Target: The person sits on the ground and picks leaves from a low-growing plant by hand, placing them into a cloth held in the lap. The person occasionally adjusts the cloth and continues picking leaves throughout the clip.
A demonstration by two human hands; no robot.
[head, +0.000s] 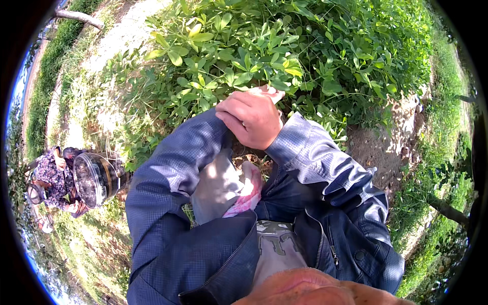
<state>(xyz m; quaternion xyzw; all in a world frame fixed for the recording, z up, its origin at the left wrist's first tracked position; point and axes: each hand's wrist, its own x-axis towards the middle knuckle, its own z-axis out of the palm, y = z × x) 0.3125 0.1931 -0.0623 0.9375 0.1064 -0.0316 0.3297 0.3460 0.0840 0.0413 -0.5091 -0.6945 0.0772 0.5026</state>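
My right hand [251, 118] lies across the end of my left sleeve, its fingers bent over the blue jacket cuff [213, 124]. Part of my left hand [271, 92] shows beyond it, against the leaves; its other fingers are hidden. Bushy green plants [244, 65], with oval leaflets like those of peanut plants, stand directly in front of both hands. Below my hands, between my arms, are a pink-and-white cloth [248, 196] and a pale fabric surface [215, 185], whose kind I cannot tell.
At the left, a person in a floral top [51, 173] sits beside a large dark round container [97, 177] with a clear rim. Bare soil [370, 156] shows at the right of the plants. Tree branches [448, 209] [80, 16] cross both sides, over grass.
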